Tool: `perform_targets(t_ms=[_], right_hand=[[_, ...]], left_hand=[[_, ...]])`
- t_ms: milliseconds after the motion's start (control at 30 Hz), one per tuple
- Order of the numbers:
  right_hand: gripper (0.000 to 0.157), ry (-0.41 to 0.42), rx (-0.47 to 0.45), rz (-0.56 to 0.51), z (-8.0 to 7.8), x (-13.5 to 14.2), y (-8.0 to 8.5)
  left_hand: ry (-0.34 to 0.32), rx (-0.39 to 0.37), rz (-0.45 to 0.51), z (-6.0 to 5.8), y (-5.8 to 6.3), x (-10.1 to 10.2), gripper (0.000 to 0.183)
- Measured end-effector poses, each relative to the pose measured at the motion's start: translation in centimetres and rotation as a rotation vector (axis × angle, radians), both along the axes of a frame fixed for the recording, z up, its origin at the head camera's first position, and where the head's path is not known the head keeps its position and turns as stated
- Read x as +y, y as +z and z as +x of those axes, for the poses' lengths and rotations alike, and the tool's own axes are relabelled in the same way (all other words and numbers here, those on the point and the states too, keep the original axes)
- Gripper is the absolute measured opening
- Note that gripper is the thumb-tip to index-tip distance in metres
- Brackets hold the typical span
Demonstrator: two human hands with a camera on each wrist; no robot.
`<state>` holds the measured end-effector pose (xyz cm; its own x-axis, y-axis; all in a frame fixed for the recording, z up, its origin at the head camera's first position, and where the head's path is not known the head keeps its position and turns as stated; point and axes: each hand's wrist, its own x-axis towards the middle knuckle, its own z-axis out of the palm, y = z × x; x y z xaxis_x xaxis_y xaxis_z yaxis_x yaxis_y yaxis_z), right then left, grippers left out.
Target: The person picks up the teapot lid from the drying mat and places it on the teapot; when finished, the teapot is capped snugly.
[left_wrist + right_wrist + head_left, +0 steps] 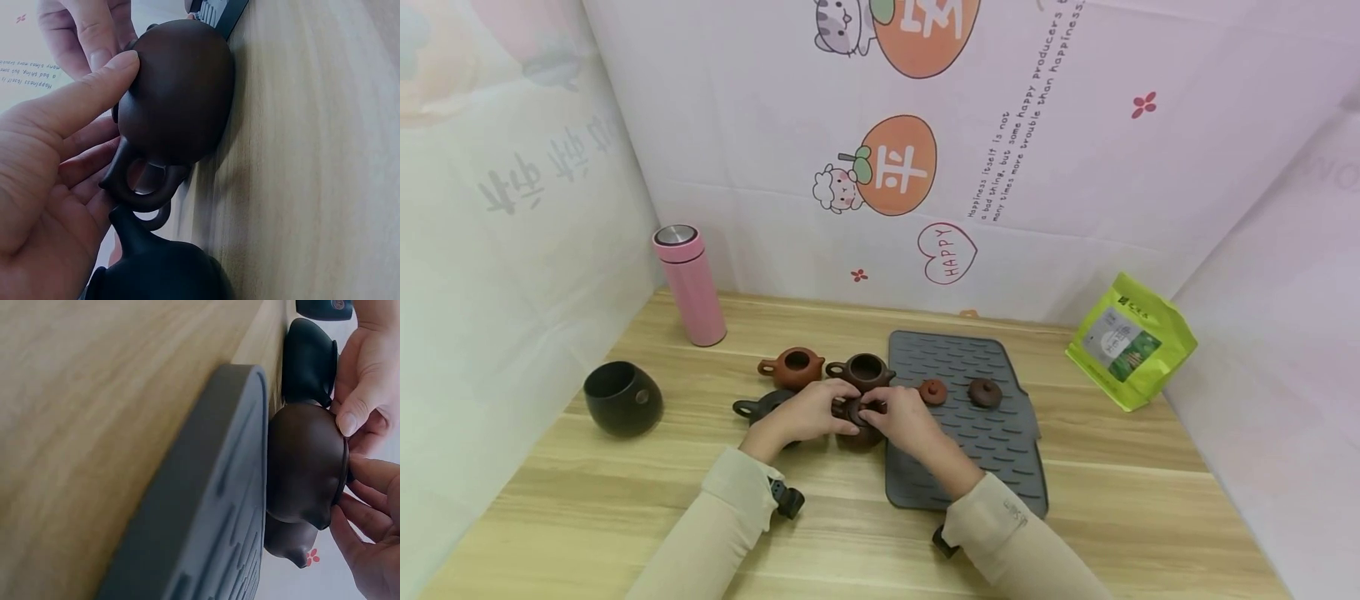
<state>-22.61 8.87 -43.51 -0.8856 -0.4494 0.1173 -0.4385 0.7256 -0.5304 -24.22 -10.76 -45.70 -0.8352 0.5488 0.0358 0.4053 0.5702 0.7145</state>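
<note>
A dark brown teapot [859,439] stands on the table by the left edge of the grey mat, and both hands are at its top. My left hand [812,410] holds it at the rim on the handle side, its thumb [119,65] lying against the shoulder. With thumb and fingers my right hand [904,417] pinches the lid [852,410] at the teapot's mouth. The fingers partly hide the lid, so I cannot tell if it is fully seated. Just left of this pot, partly behind my left hand, is a black teapot [162,269].
Behind the hands stand a reddish teapot [797,367] and another brown teapot [862,372], both lidless. On the grey mat [970,450] lie a reddish lid [933,392] and a brown lid [985,392]. A black cup [623,400], pink flask [692,292] and green pouch [1131,342] stand farther out.
</note>
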Motion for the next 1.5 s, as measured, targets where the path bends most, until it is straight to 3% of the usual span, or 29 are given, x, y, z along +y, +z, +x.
perform_targets(t_ms=[267, 500, 633, 933, 1200, 1500], right_hand=[[0.022, -0.009, -0.012, -0.003, -0.1, 0.7, 0.1], [0.024, -0.148, 0.011, -0.077, -1.4, 4.5, 0.5], [0.023, -0.22, -0.004, -0.087, -2.6, 6.5, 0.4], [0.029, -0.326, -0.104, -0.044, -4.1, 9.0, -0.6], [0.025, -0.336, -0.166, -0.039, -4.7, 9.2, -1.3], [0.019, -0.351, -0.179, -0.052, -5.2, 9.1, -2.0]], left_hand=[[0.006, 0.013, -0.033, -0.3, 1.1, -0.8, 0.056], [0.018, 0.162, 0.006, -2.1, 2.3, -4.5, 0.05], [0.067, 0.186, 0.022, -3.0, 2.5, -6.3, 0.046], [0.178, 0.139, -0.003, -4.2, 1.6, -8.5, 0.059], [0.182, 0.08, 0.048, -4.9, 0.5, -9.1, 0.063], [0.164, 0.083, 0.054, -5.6, -0.1, -9.5, 0.06]])
